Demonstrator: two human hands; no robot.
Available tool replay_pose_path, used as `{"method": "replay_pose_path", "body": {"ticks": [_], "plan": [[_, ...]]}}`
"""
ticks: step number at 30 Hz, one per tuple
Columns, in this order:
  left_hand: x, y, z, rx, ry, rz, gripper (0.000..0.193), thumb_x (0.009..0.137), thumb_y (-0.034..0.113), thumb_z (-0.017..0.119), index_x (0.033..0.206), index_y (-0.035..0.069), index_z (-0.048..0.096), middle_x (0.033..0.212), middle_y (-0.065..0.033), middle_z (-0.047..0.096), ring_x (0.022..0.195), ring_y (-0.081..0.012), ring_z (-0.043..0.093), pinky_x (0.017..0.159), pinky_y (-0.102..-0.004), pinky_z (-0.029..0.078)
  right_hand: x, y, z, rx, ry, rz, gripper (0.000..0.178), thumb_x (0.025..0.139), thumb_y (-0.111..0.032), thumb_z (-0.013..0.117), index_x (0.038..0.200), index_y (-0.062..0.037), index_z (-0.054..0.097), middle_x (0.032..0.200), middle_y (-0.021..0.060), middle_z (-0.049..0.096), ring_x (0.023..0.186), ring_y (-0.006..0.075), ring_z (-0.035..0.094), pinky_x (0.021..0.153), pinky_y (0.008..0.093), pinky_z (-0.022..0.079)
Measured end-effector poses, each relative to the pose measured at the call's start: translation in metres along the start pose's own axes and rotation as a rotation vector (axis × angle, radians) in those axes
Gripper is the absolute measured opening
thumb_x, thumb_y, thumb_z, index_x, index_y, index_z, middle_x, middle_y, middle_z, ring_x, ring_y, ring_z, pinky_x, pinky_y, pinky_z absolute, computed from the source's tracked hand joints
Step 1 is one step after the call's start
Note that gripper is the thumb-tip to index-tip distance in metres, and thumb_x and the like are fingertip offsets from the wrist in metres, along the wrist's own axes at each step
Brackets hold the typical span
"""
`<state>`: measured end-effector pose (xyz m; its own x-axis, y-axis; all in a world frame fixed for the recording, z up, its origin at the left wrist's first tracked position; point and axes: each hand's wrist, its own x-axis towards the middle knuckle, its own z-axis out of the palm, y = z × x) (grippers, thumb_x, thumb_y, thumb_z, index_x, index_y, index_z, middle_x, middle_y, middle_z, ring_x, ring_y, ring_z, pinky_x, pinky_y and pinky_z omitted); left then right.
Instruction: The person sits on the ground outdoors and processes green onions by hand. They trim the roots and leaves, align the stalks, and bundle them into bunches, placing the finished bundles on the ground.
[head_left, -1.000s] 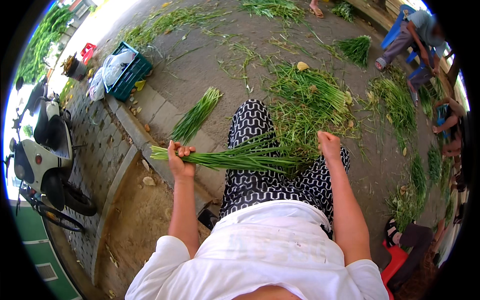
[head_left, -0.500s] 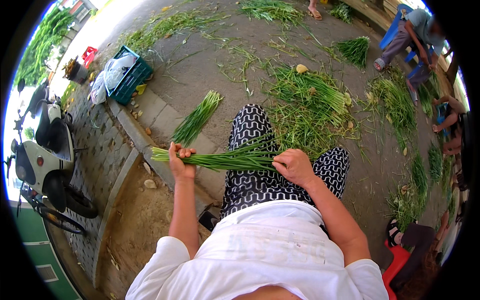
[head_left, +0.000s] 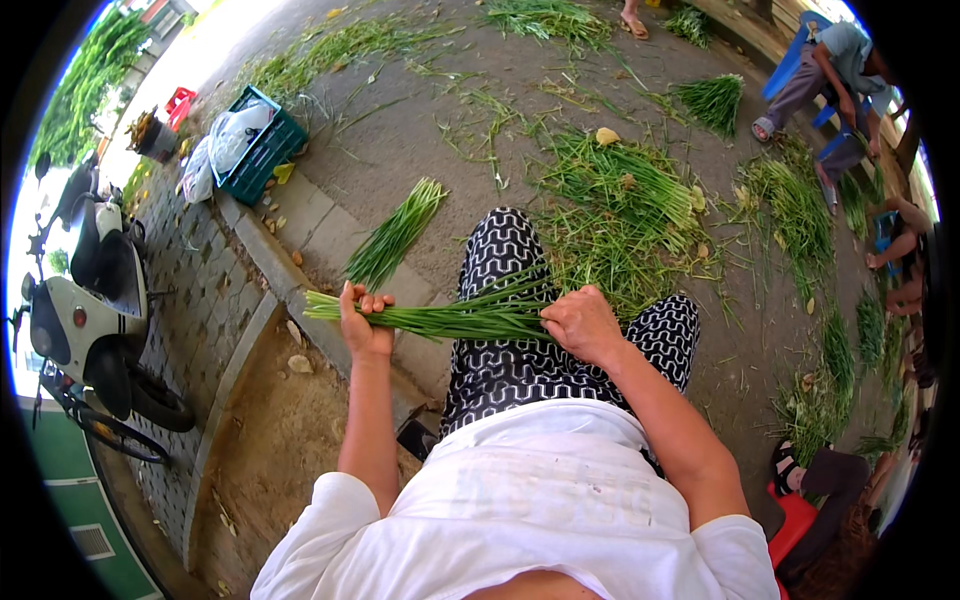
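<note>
A bunch of long green chives lies level across my lap, its pale stem ends to the left. My left hand is wrapped round the bunch near those pale ends. At the leafy end, my right hand is closed, with its thumb and fingers pinching blades; exactly how many cannot be seen. Beyond my left hand, a neat bundle of chives rests on the pavement. A large loose heap of chives, with some yellowed blades, spreads on the ground past my knees.
A teal crate with white plastic bags stands at the far left by a curb. A parked scooter is at the left. Another chive bundle lies farther off. Seated people, one in a grey shirt, line the right side.
My right hand has turned slightly and its fingers have curled tighter at the leafy end. The left hand and the bunch have hardly moved.
</note>
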<state>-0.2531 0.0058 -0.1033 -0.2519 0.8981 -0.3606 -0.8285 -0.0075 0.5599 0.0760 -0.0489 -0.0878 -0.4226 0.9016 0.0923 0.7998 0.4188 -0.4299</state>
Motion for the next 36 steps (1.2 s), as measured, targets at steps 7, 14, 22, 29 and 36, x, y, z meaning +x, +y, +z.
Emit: {"method": "replay_pose_path", "body": {"ticks": [7,14,22,29,36], "plan": [[0.000,-0.002,0.001,0.009,0.017,-0.008,0.023,0.090,0.028,0.055,0.074,0.010,0.053,0.048,0.0032,0.040,0.047,-0.0111,0.043,0.060,-0.0311,0.045,0.001,-0.013,-0.026,-0.080,0.027,-0.023,0.014,0.081,-0.024,0.060,0.082,-0.0130,0.068,0.076,0.0021,0.066,0.077,0.0194,0.060,0.076,0.0345,0.038],[-0.002,0.000,0.004,0.034,-0.002,0.007,0.023,0.091,0.028,0.053,0.076,0.010,0.052,0.049,0.0031,0.040,0.048,-0.0113,0.044,0.061,-0.0317,0.046,0.018,-0.038,-0.051,0.331,0.032,-0.092,0.018,0.081,-0.021,0.061,0.081,-0.0043,0.066,0.079,0.0048,0.065,0.074,0.0235,0.060,0.073,0.0360,0.043],[-0.002,-0.004,0.006,0.055,-0.010,-0.013,0.024,0.091,0.028,0.052,0.076,0.010,0.051,0.050,0.0025,0.038,0.049,-0.0117,0.042,0.061,-0.0322,0.045,0.045,-0.066,-0.034,1.030,-0.136,-0.228,0.026,0.083,-0.022,0.060,0.084,0.0036,0.064,0.096,0.0110,0.062,0.092,0.0226,0.056,0.077,0.0339,0.044],[-0.006,-0.008,0.011,0.052,-0.001,-0.040,0.024,0.090,0.029,0.054,0.074,0.011,0.051,0.050,0.0029,0.036,0.049,-0.0111,0.040,0.060,-0.0314,0.044,0.069,-0.113,-0.028,1.164,-0.289,-0.430,0.016,0.082,-0.015,0.061,0.081,-0.0001,0.066,0.092,0.0089,0.063,0.091,0.0216,0.056,0.086,0.0351,0.040],[-0.013,-0.019,0.024,0.013,-0.034,-0.132,0.025,0.091,0.029,0.053,0.074,0.011,0.051,0.049,0.0040,0.035,0.048,-0.0101,0.039,0.060,-0.0304,0.043,0.073,-0.118,-0.032,1.450,-0.562,0.028,0.024,0.086,-0.020,0.056,0.073,-0.0010,0.061,0.063,-0.0039,0.054,0.058,0.0036,0.043,0.052,0.0227,0.036]]}}
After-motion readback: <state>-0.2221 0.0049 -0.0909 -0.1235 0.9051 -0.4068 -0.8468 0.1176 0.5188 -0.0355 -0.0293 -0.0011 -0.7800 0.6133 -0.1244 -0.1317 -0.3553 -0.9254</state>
